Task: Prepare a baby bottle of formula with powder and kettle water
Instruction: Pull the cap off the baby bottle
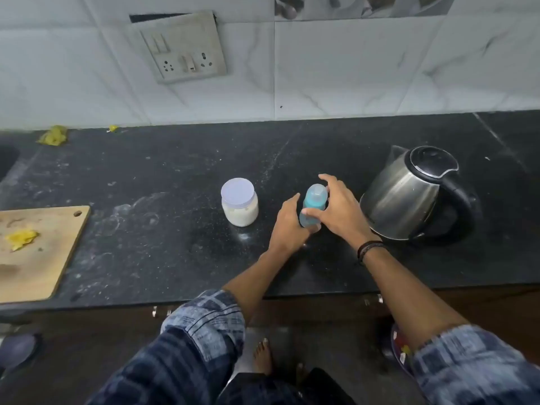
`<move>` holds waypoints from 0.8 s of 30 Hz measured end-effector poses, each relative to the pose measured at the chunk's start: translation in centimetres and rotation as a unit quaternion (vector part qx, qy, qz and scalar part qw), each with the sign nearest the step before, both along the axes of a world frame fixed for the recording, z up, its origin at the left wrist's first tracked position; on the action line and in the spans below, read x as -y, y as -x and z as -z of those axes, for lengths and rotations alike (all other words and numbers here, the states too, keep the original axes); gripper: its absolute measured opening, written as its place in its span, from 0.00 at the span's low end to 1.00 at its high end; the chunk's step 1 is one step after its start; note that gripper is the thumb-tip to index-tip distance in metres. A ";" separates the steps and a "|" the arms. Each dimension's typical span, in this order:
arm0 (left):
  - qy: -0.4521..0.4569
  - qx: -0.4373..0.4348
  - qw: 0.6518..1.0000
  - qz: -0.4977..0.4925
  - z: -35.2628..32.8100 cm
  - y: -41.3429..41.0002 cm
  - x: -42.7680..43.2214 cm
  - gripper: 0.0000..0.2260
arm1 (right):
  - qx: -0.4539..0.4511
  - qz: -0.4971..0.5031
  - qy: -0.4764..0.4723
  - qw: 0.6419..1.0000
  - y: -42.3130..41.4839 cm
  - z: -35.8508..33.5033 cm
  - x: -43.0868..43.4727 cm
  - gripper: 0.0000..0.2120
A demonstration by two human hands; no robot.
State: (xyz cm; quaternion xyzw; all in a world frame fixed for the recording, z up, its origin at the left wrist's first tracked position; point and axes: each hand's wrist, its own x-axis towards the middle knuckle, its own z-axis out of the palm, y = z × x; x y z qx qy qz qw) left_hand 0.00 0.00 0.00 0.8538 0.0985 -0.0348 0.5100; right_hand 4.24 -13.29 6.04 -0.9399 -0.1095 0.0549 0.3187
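Observation:
A small blue baby bottle (313,204) with its cap on stands on the black counter (163,206), near the middle. My left hand (287,223) wraps the bottle's lower body from the left. My right hand (336,209) curls around its upper part and cap from the right. A clear jar of white formula powder (239,203) with a pale lid stands just left of the bottle. A steel electric kettle (409,194) with a black lid and handle sits to the right, its lid closed.
A wooden cutting board (38,255) with a yellow scrap lies at the counter's left front. Yellow scraps (54,135) sit by the tiled wall. A socket panel (182,48) hangs on the wall. The sink edge (7,162) shows far left.

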 end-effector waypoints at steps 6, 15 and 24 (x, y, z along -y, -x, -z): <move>0.047 0.022 0.998 -0.016 0.4 -1.5 1.0 0.34 | 0.003 -0.006 0.019 1.000 -1.0 0.9 0.0 0.41; -0.009 0.001 0.999 -0.050 1.3 -2.1 1.7 0.22 | 0.024 -0.054 0.029 0.998 -2.2 1.8 0.4 0.29; -0.044 0.013 0.998 -0.041 1.5 -2.2 1.5 0.22 | 0.035 -0.094 0.021 0.995 -3.1 2.1 0.5 0.29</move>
